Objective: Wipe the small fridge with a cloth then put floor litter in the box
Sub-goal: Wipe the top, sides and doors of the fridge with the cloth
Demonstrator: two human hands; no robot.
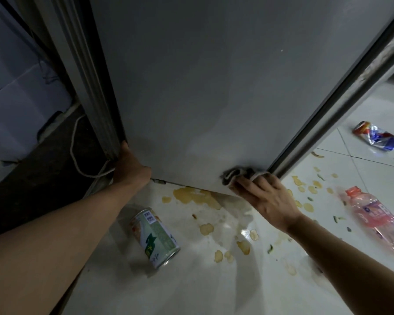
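Cloth (237, 175) bunched in right hand (271, 201), pressed low on fridge door (203, 87); left hand (129, 167) wrapped round door's other edge.

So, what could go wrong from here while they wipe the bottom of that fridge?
The cloth in the right hand is just above the yellow spills on the floor; dipping into them could smear the fridge. The left hand grips the fridge's edge beside a white cord, which might snag. The green can lying nearby could roll if knocked.
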